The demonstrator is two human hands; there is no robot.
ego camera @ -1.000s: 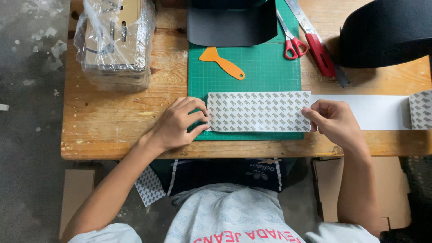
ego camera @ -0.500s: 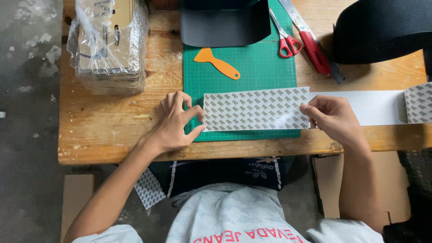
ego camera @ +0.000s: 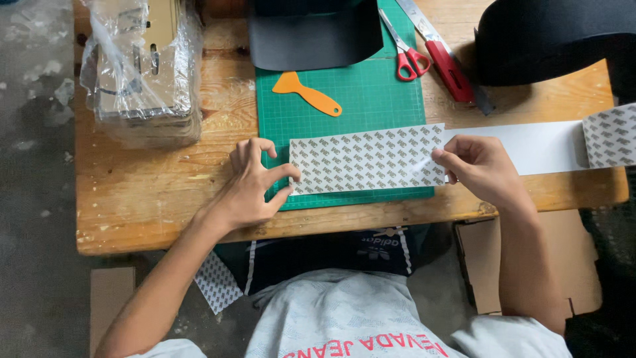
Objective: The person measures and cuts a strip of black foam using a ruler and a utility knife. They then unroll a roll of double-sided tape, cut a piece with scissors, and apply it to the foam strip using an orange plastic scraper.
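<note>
The patterned strip (ego camera: 368, 159) lies flat across the lower part of the green mat (ego camera: 361, 99), on the wooden worktop (ego camera: 152, 192). The left hand (ego camera: 255, 185) is at the strip's left end, fingers curled and spread, with the thumb and one fingertip touching the edge; it is not closed around anything. The right hand (ego camera: 480, 169) pinches the strip's right end between thumb and fingers, where the white backing (ego camera: 530, 146) goes on to the right. Above on the mat lie an orange scraper (ego camera: 308, 93) and a dark sheet (ego camera: 311, 40). Red scissors (ego camera: 404, 53) and a red knife (ego camera: 447, 63) lie just beside the mat's upper right corner. A wrapped stack of cardboard (ego camera: 142, 66) stands at the far left.
</note>
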